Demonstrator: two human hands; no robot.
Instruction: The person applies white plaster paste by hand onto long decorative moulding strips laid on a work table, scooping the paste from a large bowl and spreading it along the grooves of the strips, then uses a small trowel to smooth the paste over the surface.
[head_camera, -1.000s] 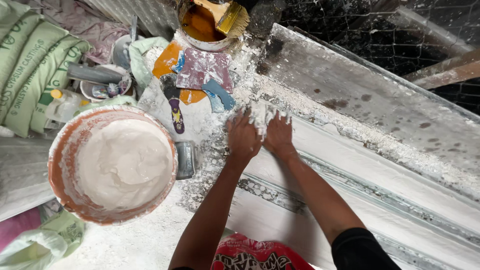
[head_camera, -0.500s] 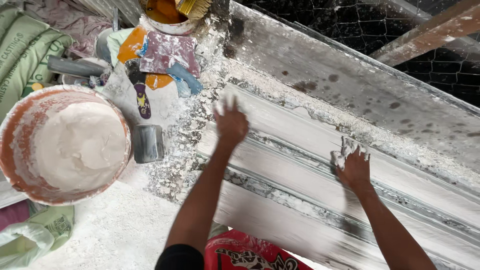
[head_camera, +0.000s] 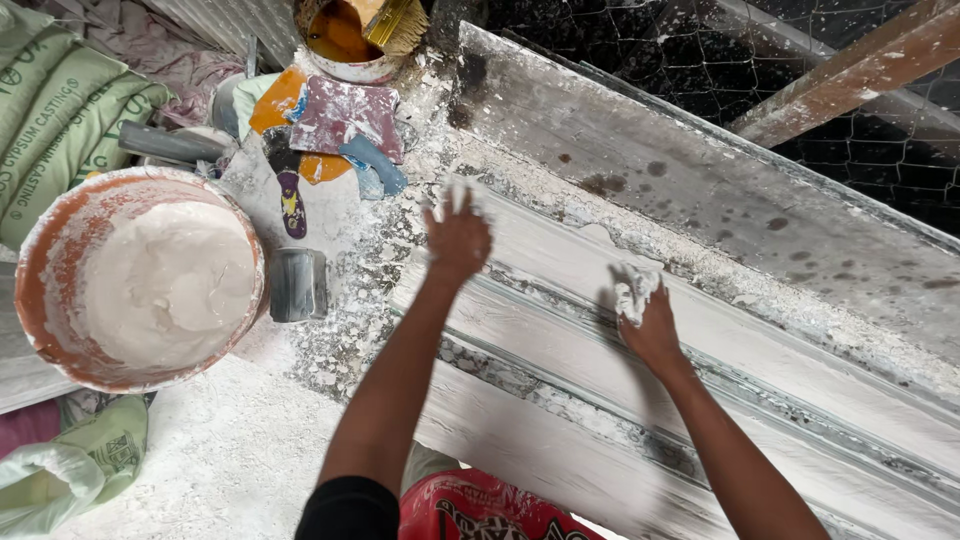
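Our left hand (head_camera: 457, 238) lies flat on the white mould (head_camera: 560, 330), fingers spread, palm pressed to the wet plaster near the mould's 10 o'clock end. It grips nothing. Our right hand (head_camera: 648, 322) sits farther along the mould, toward 3 o'clock from the left hand and well apart from it. Its fingers are coated in white plaster and curled down on the surface around a small lump of plaster (head_camera: 632, 288); we cannot tell whether they pinch the lump or only push it.

The mould runs as a long ridged band from 10 o'clock down to 4 o'clock, its grooves streaked grey. Beyond it, toward 1 o'clock, lies a grey board (head_camera: 720, 215) speckled with dark spots, and past that wire mesh (head_camera: 640, 60) and a wooden beam (head_camera: 850, 70).

At 9 o'clock from the left hand stands an orange tub (head_camera: 60, 250) full of white plaster, with a small grey cup (head_camera: 297, 285) lying just beside it. At 11 o'clock lie a trowel (head_camera: 345, 115), a blue scraper (head_camera: 375, 165) and a purple-handled tool (head_camera: 291, 205), beside a pot (head_camera: 350, 40) of orange liquid with a brush (head_camera: 395, 22) in it. Green sacks (head_camera: 50, 110) are piled at the far 10 o'clock corner.
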